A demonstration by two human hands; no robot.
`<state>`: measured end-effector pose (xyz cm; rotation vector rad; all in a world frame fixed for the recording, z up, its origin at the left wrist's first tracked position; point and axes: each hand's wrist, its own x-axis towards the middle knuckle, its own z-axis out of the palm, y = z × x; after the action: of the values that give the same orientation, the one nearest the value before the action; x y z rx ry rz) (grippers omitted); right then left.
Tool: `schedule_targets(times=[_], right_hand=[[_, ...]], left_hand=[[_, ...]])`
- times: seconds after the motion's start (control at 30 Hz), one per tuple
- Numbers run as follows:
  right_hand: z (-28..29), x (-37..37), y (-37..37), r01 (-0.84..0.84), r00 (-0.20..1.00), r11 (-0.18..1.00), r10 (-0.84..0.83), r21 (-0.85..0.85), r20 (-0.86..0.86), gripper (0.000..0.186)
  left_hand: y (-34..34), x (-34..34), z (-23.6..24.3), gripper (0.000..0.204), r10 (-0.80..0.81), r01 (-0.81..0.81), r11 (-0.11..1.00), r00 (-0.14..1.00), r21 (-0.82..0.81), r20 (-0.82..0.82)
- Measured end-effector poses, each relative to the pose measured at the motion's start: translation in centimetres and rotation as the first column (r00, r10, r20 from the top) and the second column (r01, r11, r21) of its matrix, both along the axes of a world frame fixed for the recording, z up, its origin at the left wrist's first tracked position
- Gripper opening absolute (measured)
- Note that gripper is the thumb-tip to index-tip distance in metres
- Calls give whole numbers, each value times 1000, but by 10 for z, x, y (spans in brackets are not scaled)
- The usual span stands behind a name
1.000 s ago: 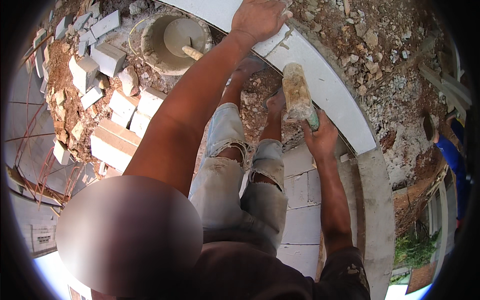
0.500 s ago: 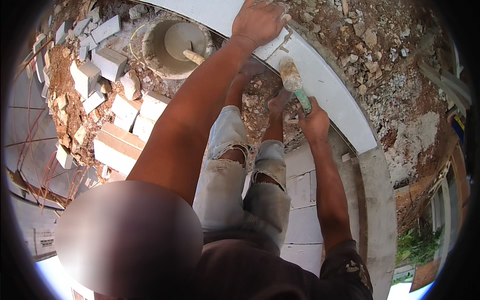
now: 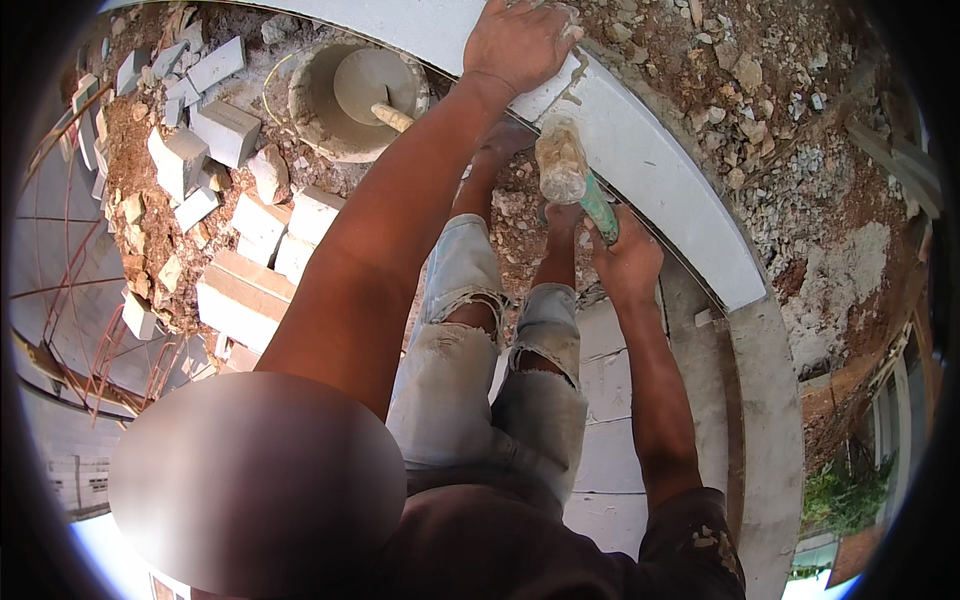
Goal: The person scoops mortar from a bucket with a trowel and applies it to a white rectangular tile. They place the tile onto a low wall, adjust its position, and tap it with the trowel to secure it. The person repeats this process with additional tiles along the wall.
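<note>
Hammer [image 3: 563, 165] in the head view hung by the inner edge of the white block [image 3: 660, 155], near its left end; whether they touched could not be judged. The right hand [image 3: 628, 255] gripped its green handle [image 3: 601, 208], while the left hand [image 3: 520, 45] rested unclenched on the neighbouring block [image 3: 400, 20], beside a mortar joint [image 3: 577, 72]. The step looked like tapping blocks into line; the next move seemed to call for short, controlled strokes. Swinging room lay inside that edge, though the legs [image 3: 463, 340] stood close. Past the block's right end, the ledge [image 3: 765, 420] ran on.
</note>
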<state>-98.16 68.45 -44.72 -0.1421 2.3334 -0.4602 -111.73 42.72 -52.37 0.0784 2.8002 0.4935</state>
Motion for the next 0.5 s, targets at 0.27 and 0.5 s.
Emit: schedule_targets(times=[0.27,0.5], right_hand=[[1,-6,-12,39,993,997,-47,66,111,46],[-20,-20,1,233,971,972,-232,-6,54,41]], left_hand=[[-3,11,-32,38,-46,8,991,957,-131,-287],[-2,10,-31,36,-70,42,994,950,-99,-305]])
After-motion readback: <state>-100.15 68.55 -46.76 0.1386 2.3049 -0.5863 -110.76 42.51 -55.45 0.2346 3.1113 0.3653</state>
